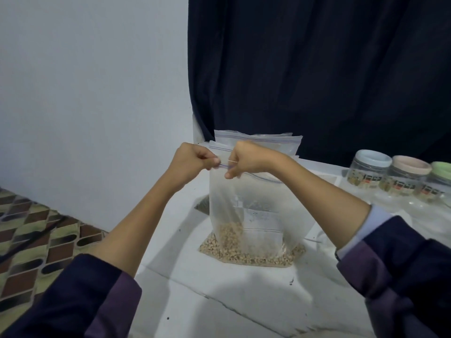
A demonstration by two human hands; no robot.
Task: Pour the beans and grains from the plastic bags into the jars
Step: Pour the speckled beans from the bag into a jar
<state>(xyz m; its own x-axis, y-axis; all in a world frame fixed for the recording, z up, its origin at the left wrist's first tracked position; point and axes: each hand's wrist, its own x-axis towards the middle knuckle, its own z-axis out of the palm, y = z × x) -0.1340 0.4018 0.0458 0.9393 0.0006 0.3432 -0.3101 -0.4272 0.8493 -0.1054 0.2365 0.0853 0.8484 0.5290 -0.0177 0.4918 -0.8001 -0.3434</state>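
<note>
Near, standing on the white table (219, 296): limp, light zip bag (253, 215), grains (251, 254) pooling low. Pinching its zip top, left hand (195, 162) and right hand (249, 158), fingers curled tight. Waiting far right, lidded jars (388, 176). Likely slippery film; safest gripping at the seal.

Head-worn view, forward-down, close over table (239, 296)

Both forearms reached forward and upward, bare below pushed-back dark sleeves, left hand (192, 162) and right hand (246, 158) raised close together, knuckles up, fingers curled into fists, each pinching a thin edge between thumb and fingers
</note>
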